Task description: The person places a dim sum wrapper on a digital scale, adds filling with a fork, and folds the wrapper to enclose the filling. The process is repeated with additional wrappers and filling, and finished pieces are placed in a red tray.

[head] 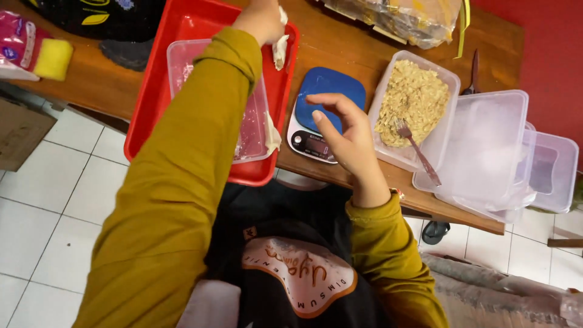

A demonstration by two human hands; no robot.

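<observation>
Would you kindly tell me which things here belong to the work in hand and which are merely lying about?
In use:
left hand holding a white wrapper
red tray
right hand above the blue scale
container of filling with fork

Lying about:
yellow sponge
empty clear tubs
plastic bag

Around the blue scale (322,109) room is tight: the red tray (152,97) touches its left side, the tub of filling (413,109) with its fork (416,149) sits just right. Bare tabletop (340,45) lies open behind the scale.
</observation>
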